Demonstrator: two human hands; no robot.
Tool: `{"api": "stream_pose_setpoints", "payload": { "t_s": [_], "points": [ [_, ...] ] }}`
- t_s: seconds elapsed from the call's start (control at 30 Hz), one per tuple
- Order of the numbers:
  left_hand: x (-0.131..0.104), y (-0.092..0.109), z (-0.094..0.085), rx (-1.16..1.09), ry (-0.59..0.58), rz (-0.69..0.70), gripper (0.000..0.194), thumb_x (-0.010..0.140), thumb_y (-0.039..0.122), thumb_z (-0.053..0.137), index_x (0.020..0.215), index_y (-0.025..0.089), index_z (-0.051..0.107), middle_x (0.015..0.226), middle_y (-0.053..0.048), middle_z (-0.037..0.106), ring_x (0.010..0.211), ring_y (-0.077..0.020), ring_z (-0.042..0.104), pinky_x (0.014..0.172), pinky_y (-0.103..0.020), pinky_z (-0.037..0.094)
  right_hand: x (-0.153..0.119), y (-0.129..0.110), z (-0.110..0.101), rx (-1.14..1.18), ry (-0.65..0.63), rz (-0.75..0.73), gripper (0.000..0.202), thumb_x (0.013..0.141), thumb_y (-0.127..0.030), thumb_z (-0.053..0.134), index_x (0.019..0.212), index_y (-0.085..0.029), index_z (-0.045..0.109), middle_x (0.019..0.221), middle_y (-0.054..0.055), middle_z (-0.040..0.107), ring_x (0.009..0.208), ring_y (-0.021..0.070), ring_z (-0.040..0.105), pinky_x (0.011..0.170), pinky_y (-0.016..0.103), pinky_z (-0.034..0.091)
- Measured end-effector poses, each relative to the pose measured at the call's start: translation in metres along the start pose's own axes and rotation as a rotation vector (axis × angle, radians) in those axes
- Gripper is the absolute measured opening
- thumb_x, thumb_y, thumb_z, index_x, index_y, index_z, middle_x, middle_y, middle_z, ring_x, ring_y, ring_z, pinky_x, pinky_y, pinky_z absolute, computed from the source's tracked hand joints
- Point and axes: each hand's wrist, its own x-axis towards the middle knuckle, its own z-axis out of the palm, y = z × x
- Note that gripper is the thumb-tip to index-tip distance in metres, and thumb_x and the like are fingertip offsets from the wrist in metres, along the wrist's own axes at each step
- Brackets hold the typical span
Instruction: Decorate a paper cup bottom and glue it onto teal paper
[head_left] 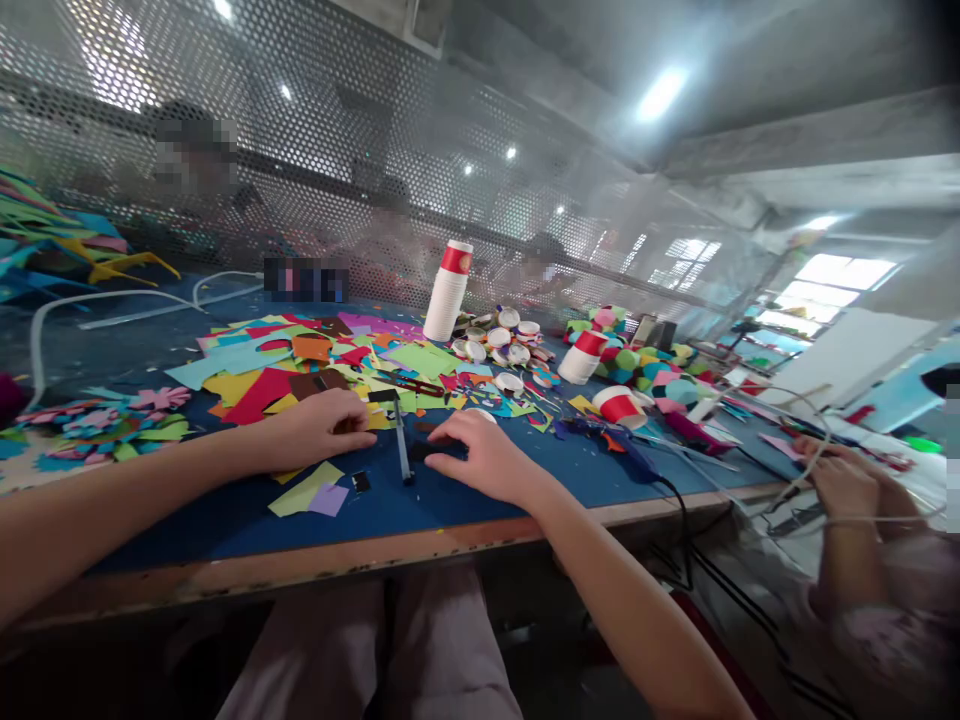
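Note:
My left hand (322,430) rests on the blue table mat beside the heap of coloured paper, its fingers loosely curled in, with nothing visible in them. To its right, my right hand (484,455) holds nothing, thumb and forefinger apart. Between the two hands lies a slim pen-like tool (403,440) with a clear barrel and dark ends. A dark piece (420,443) lies near the right fingertips. Below my left hand are a light green paper scrap (307,490), a purple scrap (328,499) and a small black piece (361,482). Red-handled scissors (412,384) lie beyond.
Coloured paper (247,365) is heaped ahead. Stacked paper cups (446,300) stand behind it, near several small round pieces (499,337). A blue glue gun (622,440) with a black cable lies right. Paper flowers (112,420) lie left. Another person's hands (840,475) are far right.

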Motion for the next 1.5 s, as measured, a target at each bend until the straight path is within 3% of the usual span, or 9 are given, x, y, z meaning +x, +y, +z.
{"api": "stream_pose_setpoints", "payload": {
  "t_s": [0.13,0.23,0.37,0.43,0.53,0.63,0.83,1.2,1.5],
  "points": [
    [0.000,0.002,0.000,0.012,0.012,0.030,0.037,0.090,0.048,0.041,0.068,0.019,0.048,0.077,-0.005,0.055,0.073,-0.0196,0.053,0.067,-0.030,0.039,-0.024,0.018,-0.027,-0.024,0.222,0.143,0.024,0.089,-0.041,0.063,0.099,-0.021,0.071,0.099,0.006,0.072,0.092,0.0203,0.065,0.080,0.033,0.051],
    [-0.002,0.003,0.000,0.003,0.015,0.036,0.036,0.090,0.048,0.043,0.071,0.019,0.052,0.083,-0.005,0.057,0.076,-0.0191,0.055,0.069,-0.029,0.041,-0.047,0.047,-0.056,-0.106,0.381,0.383,0.035,0.090,-0.048,0.055,0.098,-0.018,0.071,0.094,0.009,0.073,0.083,0.0218,0.066,0.072,0.034,0.051],
    [-0.004,0.004,0.000,-0.024,0.006,0.044,0.037,0.090,0.050,0.045,0.075,0.018,0.057,0.090,-0.005,0.059,0.079,-0.0182,0.058,0.072,-0.027,0.042,-0.079,0.085,-0.097,-0.332,0.463,0.767,0.032,0.085,-0.044,0.061,0.090,-0.014,0.072,0.089,0.011,0.073,0.084,0.0256,0.066,0.076,0.038,0.050],
    [-0.004,0.004,0.001,-0.030,0.004,0.048,0.037,0.090,0.051,0.046,0.075,0.018,0.057,0.091,-0.006,0.059,0.081,-0.0185,0.058,0.072,-0.027,0.043,-0.096,0.098,-0.115,-0.456,0.445,0.952,0.027,0.088,-0.039,0.061,0.090,-0.014,0.071,0.092,0.012,0.071,0.091,0.0271,0.065,0.082,0.041,0.049],
    [-0.004,0.004,0.001,-0.034,0.002,0.052,0.036,0.090,0.050,0.047,0.077,0.018,0.059,0.092,-0.006,0.059,0.083,-0.0190,0.059,0.073,-0.027,0.043,-0.119,0.110,-0.132,-0.561,0.322,1.190,0.027,0.093,-0.042,0.061,0.102,-0.017,0.067,0.108,0.007,0.068,0.099,0.0215,0.064,0.088,0.041,0.052],
    [-0.004,0.003,0.001,-0.031,-0.003,0.058,0.036,0.091,0.050,0.047,0.078,0.018,0.060,0.093,-0.005,0.060,0.083,-0.0185,0.058,0.074,-0.027,0.043,-0.134,0.120,-0.138,-0.567,0.157,1.302,0.027,0.095,-0.041,0.060,0.113,-0.021,0.064,0.119,0.007,0.065,0.105,0.0209,0.064,0.089,0.040,0.053],
    [-0.003,0.000,0.002,-0.021,-0.012,0.068,0.036,0.092,0.049,0.048,0.079,0.018,0.060,0.092,-0.006,0.060,0.085,-0.0196,0.058,0.076,-0.028,0.043,-0.139,0.132,-0.132,-0.526,-0.044,1.288,0.029,0.094,-0.040,0.062,0.117,-0.021,0.064,0.121,0.007,0.064,0.107,0.0222,0.064,0.088,0.039,0.054],
    [-0.003,-0.001,0.002,-0.020,-0.014,0.095,0.035,0.093,0.048,0.048,0.079,0.018,0.060,0.090,-0.005,0.059,0.085,-0.0198,0.057,0.074,-0.029,0.042,-0.127,0.124,-0.127,-0.587,-0.145,1.124,0.027,0.095,-0.043,0.059,0.109,-0.021,0.066,0.113,0.005,0.067,0.102,0.0209,0.065,0.086,0.037,0.054],
    [-0.003,0.001,0.001,-0.012,-0.017,0.114,0.034,0.093,0.046,0.047,0.076,0.018,0.058,0.084,-0.005,0.058,0.084,-0.0206,0.055,0.073,-0.029,0.039,-0.121,0.138,-0.119,-0.668,-0.210,1.051,0.028,0.095,-0.037,0.061,0.117,-0.020,0.063,0.119,0.007,0.064,0.104,0.0213,0.065,0.087,0.039,0.055]
  ]
}}
